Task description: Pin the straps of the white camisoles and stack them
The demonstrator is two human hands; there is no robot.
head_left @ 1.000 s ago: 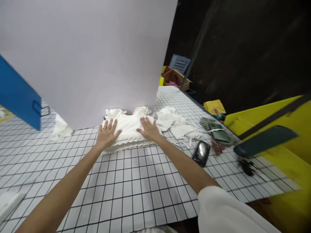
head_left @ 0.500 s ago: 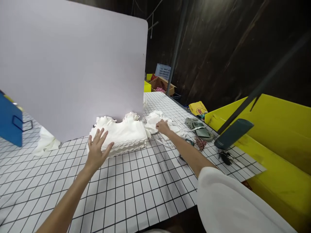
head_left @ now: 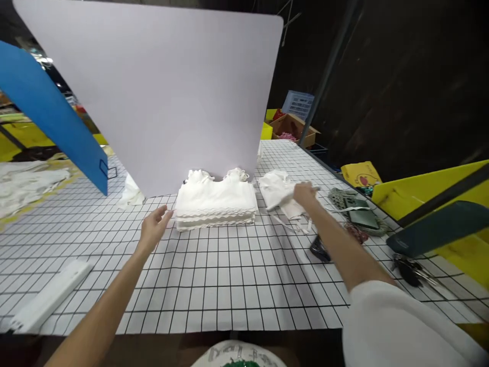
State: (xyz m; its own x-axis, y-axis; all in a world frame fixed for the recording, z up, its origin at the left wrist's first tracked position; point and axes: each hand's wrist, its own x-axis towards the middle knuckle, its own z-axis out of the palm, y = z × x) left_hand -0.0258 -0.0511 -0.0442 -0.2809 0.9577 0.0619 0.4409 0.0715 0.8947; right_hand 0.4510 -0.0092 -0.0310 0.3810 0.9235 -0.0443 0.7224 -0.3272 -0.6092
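A neat stack of folded white garments with wavy edges lies in the middle of the table; gathered lacy bits stick up at its back. Just off the stack's left front corner is my left hand, empty, thumb and fingers apart and slightly bent. My right hand, smeared by motion, is closed over a loose heap of white garments to the right of the stack. A pale, narrow strip runs out of its grip to the left; blur hides what it is. White straps trail from the heap.
An upright white board stands behind the stack, a blue panel at left. A white bar-shaped thing lies front left. To the right are a black object, green pouch, dark green case, keys and yellow bin.
The view has swung left. My left hand has drawn back from over the stack to its left side. My right hand has moved right across the heap, with a pale strip now showing in it.
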